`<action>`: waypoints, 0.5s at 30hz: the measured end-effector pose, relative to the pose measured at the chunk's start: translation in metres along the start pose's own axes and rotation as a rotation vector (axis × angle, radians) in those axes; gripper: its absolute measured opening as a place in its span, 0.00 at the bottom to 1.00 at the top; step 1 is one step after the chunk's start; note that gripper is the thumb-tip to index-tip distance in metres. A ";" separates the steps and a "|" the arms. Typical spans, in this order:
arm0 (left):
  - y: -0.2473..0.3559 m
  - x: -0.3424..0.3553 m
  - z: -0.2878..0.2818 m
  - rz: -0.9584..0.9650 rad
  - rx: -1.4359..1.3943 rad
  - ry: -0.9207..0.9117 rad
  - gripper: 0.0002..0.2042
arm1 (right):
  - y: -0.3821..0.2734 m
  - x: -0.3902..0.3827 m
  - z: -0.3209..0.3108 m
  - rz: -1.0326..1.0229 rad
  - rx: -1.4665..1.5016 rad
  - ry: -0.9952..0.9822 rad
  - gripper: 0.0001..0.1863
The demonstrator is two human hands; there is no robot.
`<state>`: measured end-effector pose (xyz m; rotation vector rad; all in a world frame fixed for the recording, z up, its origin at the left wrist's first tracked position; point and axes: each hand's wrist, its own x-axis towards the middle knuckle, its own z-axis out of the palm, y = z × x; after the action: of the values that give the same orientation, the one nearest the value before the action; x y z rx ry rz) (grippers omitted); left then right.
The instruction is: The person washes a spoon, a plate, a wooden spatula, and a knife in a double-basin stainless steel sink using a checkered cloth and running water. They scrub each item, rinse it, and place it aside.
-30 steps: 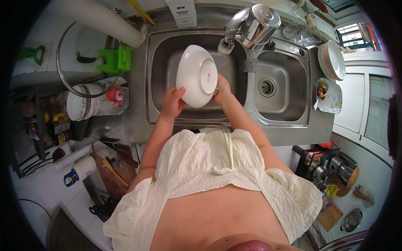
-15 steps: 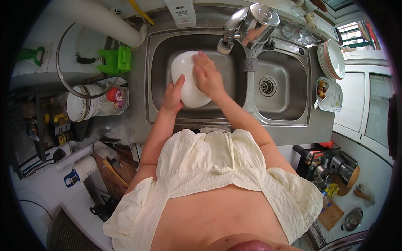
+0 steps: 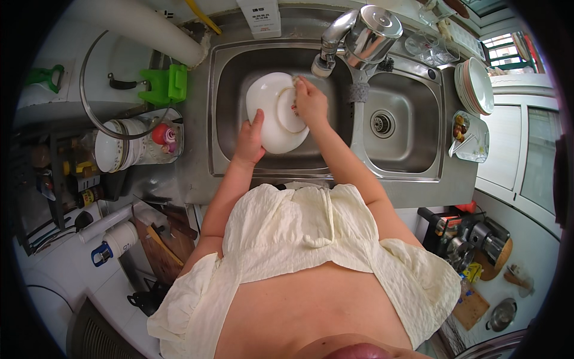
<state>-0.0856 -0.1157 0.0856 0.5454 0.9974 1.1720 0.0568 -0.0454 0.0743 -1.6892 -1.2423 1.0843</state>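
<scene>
A white plate [image 3: 266, 99] is held tilted over the left sink basin [image 3: 236, 69], with its underside and round foot ring facing up. My left hand [image 3: 250, 140] grips its lower left edge, thumb on the underside and the other fingers hidden beneath. At the plate's upper right, my right hand [image 3: 312, 105] is closed, its curled fingers against the foot ring. Something small and pale shows at those fingertips, too little of it to name. A small reddish mark on the plate shows beside this hand.
The chrome faucet [image 3: 327, 54] reaches over the left basin's right side. Right of it lies a second basin [image 3: 412, 143] with a drain. Stacked plates [image 3: 472, 87] and a small clear tray [image 3: 469, 137] stand at the far right. Stacked bowls [image 3: 113, 146] sit at the left.
My right hand has moved from the plate's middle toward its right edge, and its fingers have curled. The foot ring now shows. My left hand keeps its grip.
</scene>
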 end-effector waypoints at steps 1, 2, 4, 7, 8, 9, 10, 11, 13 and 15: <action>-0.006 0.002 0.000 0.012 0.048 0.023 0.25 | -0.008 -0.004 0.007 -0.068 -0.043 0.017 0.16; -0.008 0.005 0.008 0.010 0.101 0.063 0.26 | -0.008 -0.010 0.018 -0.351 -0.059 0.112 0.15; -0.007 0.009 0.020 0.039 -0.193 0.118 0.27 | -0.021 -0.029 0.029 -0.588 -0.137 0.021 0.15; -0.013 0.023 -0.008 0.022 -0.456 -0.001 0.28 | -0.036 -0.058 0.018 -0.906 -0.285 -0.104 0.15; -0.011 0.025 -0.020 -0.026 -0.500 -0.120 0.28 | -0.036 -0.062 0.013 -1.003 -0.330 -0.124 0.15; -0.009 0.024 -0.032 -0.068 -0.544 -0.231 0.28 | -0.032 -0.065 0.008 -1.047 -0.327 -0.132 0.16; -0.009 0.024 -0.041 -0.045 -0.552 -0.331 0.27 | -0.024 -0.067 0.003 -1.092 -0.325 -0.141 0.16; -0.007 0.024 -0.036 -0.001 -0.519 -0.204 0.27 | -0.015 -0.066 -0.002 -1.139 -0.324 -0.149 0.17; 0.000 0.019 -0.019 0.078 -0.454 0.051 0.27 | 0.000 -0.058 -0.004 -0.971 -0.300 0.011 0.17; 0.007 0.012 -0.013 0.084 -0.457 0.014 0.27 | 0.012 -0.041 -0.004 -0.751 -0.249 0.200 0.15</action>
<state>-0.0996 -0.1037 0.0806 0.2151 0.6901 1.4276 0.0580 -0.0881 0.0727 -1.2655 -1.7206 0.3127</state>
